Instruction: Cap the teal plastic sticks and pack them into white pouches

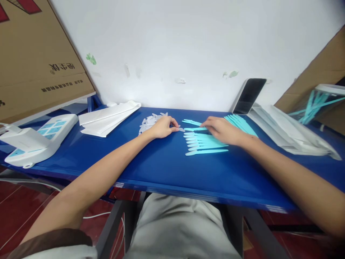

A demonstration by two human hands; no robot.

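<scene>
Left hand (pixel 165 127) pinching small translucent plastic cap (pixel 181 129), right hand (pixel 221 129) with fingertips closed on slim turquoise plastic stick (pixel 196 129), blue table (pixel 161 169) beneath

Even, fairly bright light fills the frame, leaving the plain white wall (pixel 167 46) pale at upper centre. Soft sheen lies on the glossy blue tabletop (pixel 159 165). Wide-angle distortion stretches the edges; the bare right forearm (pixel 291 180) blurs at lower right, and the upper-right corner darkens.
</scene>
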